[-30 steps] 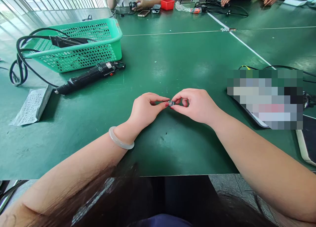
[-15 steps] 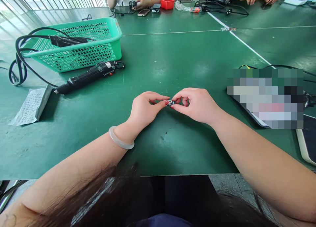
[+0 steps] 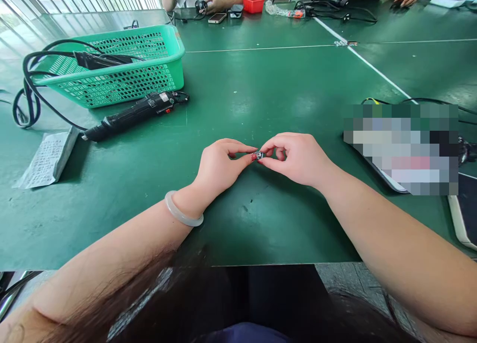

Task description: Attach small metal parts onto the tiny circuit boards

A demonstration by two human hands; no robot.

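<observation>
Between my fingertips, just above the green table (image 3: 238, 109), is a small black and silvery piece (image 3: 258, 155), too small to name more exactly. My left hand (image 3: 221, 166) pinches it from the left with thumb and forefinger. From the other side my right hand (image 3: 296, 156) closes its thumb and fingertips on it. My fingers hide part of the piece. A pale bangle (image 3: 182, 211) sits on my left wrist.
Left stand a green basket (image 3: 122, 82) with a black cabled device, a black electric screwdriver (image 3: 130, 115) and a paper-wrapped block (image 3: 48, 156). At right lie a blurred-out pile (image 3: 402, 151) and a pale-edged device (image 3: 460, 209). Co-workers' hands and a red bin (image 3: 254, 5) are across the table.
The small piece has turned slightly between my fingertips and shows a more silvery side. Both my hands stay almost in place. At the far right, a co-worker's hands have moved apart.
</observation>
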